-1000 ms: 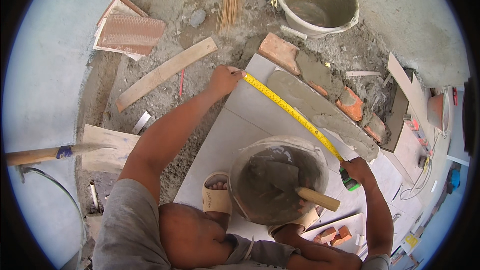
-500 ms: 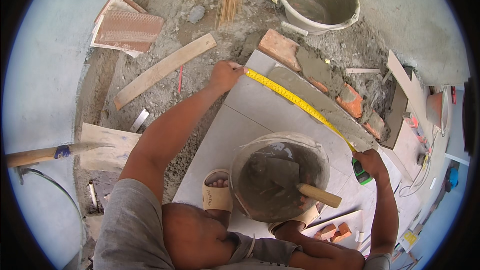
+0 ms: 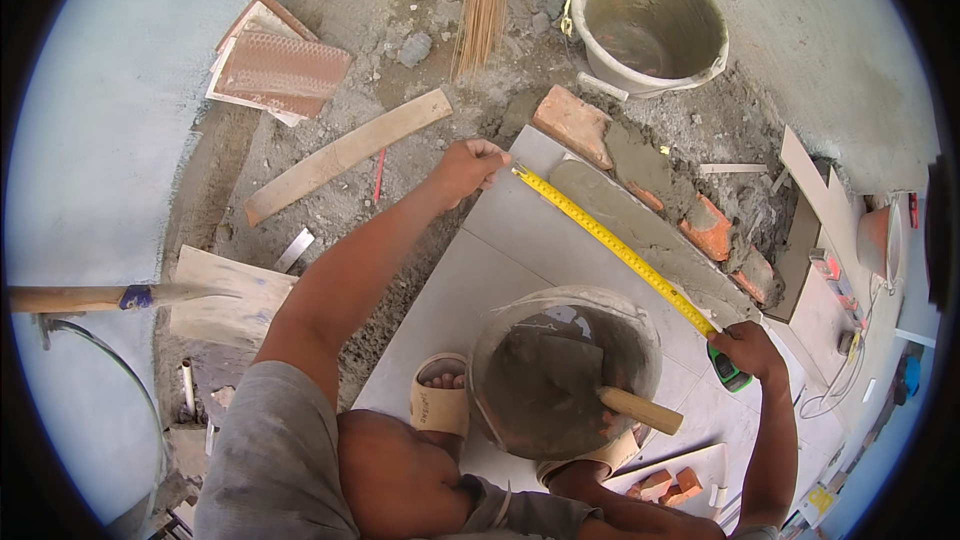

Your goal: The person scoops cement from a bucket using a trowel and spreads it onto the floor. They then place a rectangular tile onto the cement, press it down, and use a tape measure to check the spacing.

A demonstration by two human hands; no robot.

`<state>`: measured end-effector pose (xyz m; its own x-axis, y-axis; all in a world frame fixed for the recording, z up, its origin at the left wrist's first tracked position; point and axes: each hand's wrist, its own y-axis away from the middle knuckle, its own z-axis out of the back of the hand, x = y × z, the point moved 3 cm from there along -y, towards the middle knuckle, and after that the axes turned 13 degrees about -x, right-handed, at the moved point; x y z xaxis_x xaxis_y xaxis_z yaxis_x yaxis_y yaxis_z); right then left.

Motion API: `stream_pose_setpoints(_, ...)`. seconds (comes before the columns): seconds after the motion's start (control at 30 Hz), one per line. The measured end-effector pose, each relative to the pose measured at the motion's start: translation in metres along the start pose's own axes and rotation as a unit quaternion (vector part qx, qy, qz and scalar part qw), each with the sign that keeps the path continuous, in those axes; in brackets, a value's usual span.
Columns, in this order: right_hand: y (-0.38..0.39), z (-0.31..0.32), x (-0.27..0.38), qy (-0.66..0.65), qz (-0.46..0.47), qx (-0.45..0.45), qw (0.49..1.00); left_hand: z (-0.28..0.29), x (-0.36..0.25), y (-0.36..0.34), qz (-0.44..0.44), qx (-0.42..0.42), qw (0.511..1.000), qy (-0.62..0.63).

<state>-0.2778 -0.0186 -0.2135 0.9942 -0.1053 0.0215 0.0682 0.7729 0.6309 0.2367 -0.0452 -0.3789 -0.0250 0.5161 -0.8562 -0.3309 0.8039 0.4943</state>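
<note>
A yellow tape measure blade (image 3: 610,246) stretches slantwise over the grey floor tiles, alongside a low line of wet mortar and brick pieces. My right hand (image 3: 750,350) is closed round the green and black tape measure case (image 3: 728,370) at the blade's near right end. At the far left end, my left hand (image 3: 470,170) is just beside the metal tip, apart from it, with fingers loosely bent and nothing in them. Between my feet stands a mortar bucket (image 3: 565,310) with a trowel (image 3: 640,409) in it, its wooden handle leaning over the rim.
Broken bricks (image 3: 573,127) line the tile edge. Farther off are another bucket (image 3: 650,25), a stick broom (image 3: 482,10) and stacked tile pieces (image 3: 280,72). A wooden strip (image 3: 350,155) lies on the rubble at left, near a shovel (image 3: 90,298). Brick pieces (image 3: 665,488) lie beside my right foot.
My left hand has let go of the blade's tip and drawn slightly away from it. The right hand still holds the case. The whole view has shifted a little.
</note>
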Motion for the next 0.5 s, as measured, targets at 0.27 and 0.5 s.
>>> stream_pose_setpoints(0.27,0.034,0.028,0.01,-0.156,0.03,0.096,0.983,0.003,-0.059,0.033,-0.015,0.087,0.992,0.085)
stream_pose_setpoints(0.5,0.049,-0.039,-0.09,-0.195,-0.057,0.257,0.945,0.017,-0.092,0.093,-0.088,0.112,0.986,0.09)
